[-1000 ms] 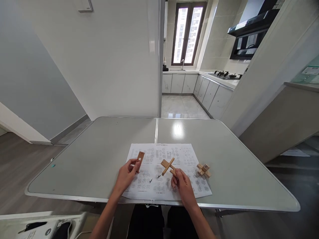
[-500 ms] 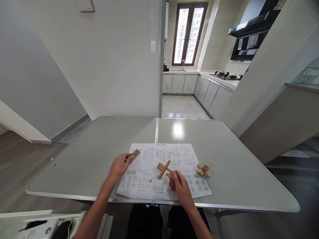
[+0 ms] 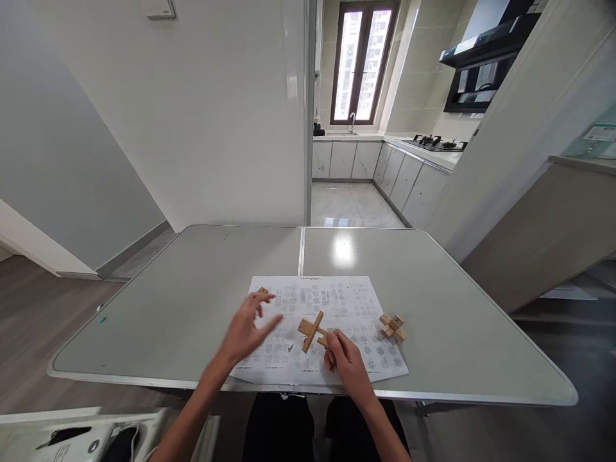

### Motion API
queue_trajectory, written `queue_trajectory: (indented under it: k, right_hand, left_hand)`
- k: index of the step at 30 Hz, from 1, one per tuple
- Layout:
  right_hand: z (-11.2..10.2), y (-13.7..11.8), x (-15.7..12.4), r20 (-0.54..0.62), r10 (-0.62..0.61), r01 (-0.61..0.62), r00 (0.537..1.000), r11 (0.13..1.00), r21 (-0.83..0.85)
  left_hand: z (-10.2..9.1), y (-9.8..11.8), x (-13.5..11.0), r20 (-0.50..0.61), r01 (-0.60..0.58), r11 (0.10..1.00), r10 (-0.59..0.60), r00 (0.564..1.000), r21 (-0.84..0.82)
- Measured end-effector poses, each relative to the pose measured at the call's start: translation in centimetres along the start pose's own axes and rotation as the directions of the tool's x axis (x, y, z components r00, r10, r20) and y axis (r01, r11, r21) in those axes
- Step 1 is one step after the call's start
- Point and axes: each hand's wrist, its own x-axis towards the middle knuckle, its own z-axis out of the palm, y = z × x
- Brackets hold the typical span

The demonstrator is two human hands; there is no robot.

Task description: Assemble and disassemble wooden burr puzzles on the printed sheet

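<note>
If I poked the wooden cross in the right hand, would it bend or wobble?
The wooden cross probably won't bend, because its bars look straight and solid. It might wobble, since the right hand holds just one end. Poked hard, it may come apart: it looks like separate pieces crossing.

Bright daylight, window [image 3: 360, 64] near blown out. Glare spot on table [image 3: 433, 276]. Left hand [image 3: 244, 332] slightly blurred. Edges stretched; floor [image 3: 577, 350] right dim.
</note>
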Motion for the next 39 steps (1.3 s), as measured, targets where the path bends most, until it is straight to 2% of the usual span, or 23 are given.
queue_trajectory:
  k: [2,4,8,10,12,15,20,24,28,30,34,39]
  right_hand:
    - [-0.1,0.1,0.0,0.012,0.001,-0.001,1.0,1.0,0.013]
    - [-0.2,0.3,0.0,0.032,0.004,-0.005,0.999,0.999,0.036]
    - [-0.4,0.5,0.0,0.088,0.005,-0.013,0.996,0.996,0.093]
    - [-0.4,0.5,-0.1,0.105,0.002,-0.013,0.994,0.995,0.103]
    - [-0.5,0.6,-0.2,0.107,-0.001,-0.01,0.994,0.995,0.095]
    - [-0.7,0.6,-0.2,0.106,-0.006,-0.001,0.994,0.998,0.068]
    - [-1.0,0.6,-0.2,0.123,0.005,-0.008,0.992,1.0,0.022]
    - [-1.2,0.7,0.0,0.067,0.033,-0.037,0.997,0.997,0.064]
    - [-0.8,0.9,0.1,0.077,0.029,-0.033,0.997,0.998,0.059]
    - [-0.7,1.0,0.1,0.079,0.027,-0.031,0.997,0.998,0.054]
    - [-0.6,1.1,0.0,0.089,0.023,-0.025,0.996,0.999,0.02]
    - [-0.6,0.9,-0.1,0.09,0.021,-0.02,0.996,1.0,-0.012]
  left_hand:
    - [0.8,2.0,-0.6,0.195,-0.17,0.966,0.208,0.958,-0.196]
    - [1.6,3.5,-0.9,0.28,-0.204,0.933,0.29,0.915,-0.297]
    - [2.5,4.8,-0.6,0.382,-0.197,0.927,0.315,0.869,-0.319]
    - [2.6,4.9,-0.5,0.389,-0.196,0.925,0.319,0.864,-0.324]
    - [2.5,4.7,-0.7,0.359,-0.197,0.923,0.317,0.878,-0.331]
    - [2.0,4.1,-1.1,0.299,-0.205,0.924,0.305,0.904,-0.322]
    - [0.5,2.3,-1.8,0.254,-0.225,0.938,0.292,0.922,-0.262]
    - [-0.9,-0.3,-1.8,0.147,-0.192,0.971,0.212,0.966,-0.14]
    - [-0.8,-3.2,-1.0,0.022,-0.152,0.988,0.152,0.988,0.007]
    - [-0.2,-4.1,-0.3,0.044,-0.179,0.979,0.175,0.984,0.095]
    - [1.0,-5.1,1.1,0.18,-0.267,0.943,0.232,0.956,0.201]
    - [1.0,-5.6,2.2,0.273,-0.353,0.897,0.281,0.92,0.266]
